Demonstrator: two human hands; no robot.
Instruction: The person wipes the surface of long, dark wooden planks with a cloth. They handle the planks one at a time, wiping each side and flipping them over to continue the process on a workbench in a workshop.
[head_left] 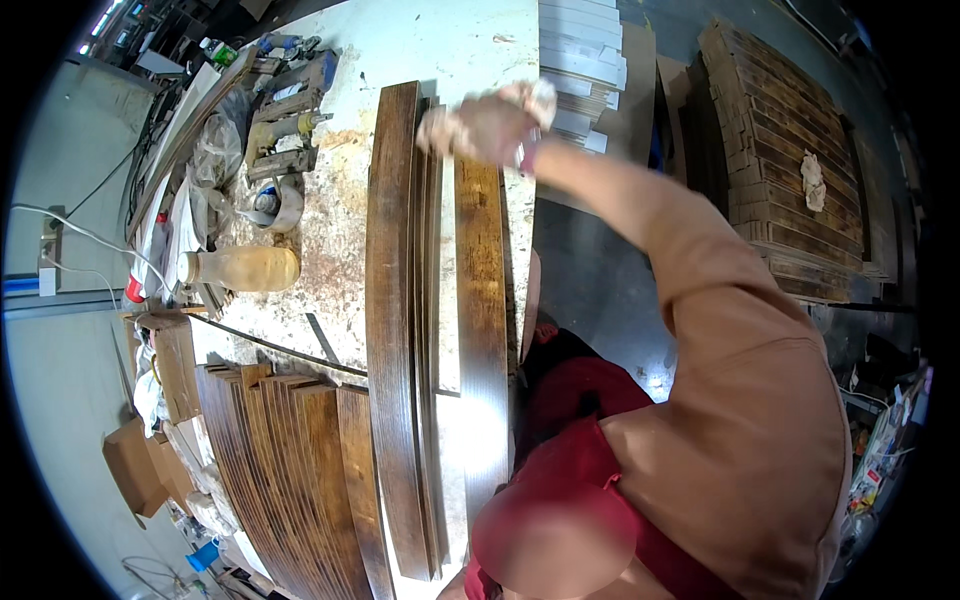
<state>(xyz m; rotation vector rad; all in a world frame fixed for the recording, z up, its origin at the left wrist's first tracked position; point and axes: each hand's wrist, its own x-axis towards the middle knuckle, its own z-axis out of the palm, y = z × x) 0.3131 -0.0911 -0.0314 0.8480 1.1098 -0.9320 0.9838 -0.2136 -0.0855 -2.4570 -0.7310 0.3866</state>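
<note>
My right hand (490,130), smeared by motion, reaches to the far end of the bench. It seems to wear a stained glove and is closed on a crumpled pale rag (537,102). The hand is over the far end of a dark brown wood board (481,270), which lies lengthwise along the bench edge and shines at its near end. Left of that board, a stack of long narrow brown boards (393,300) runs parallel, with a gap between. My left hand is not in view.
A jar of yellowish liquid (245,269), a tape roll (285,205) and power tools (285,135) sit on the stained white bench (335,240). Upright brown boards (290,470) fill the near left. Beyond the right edge stand white strips (580,60) and stacked boards (790,130) bearing another rag (813,181).
</note>
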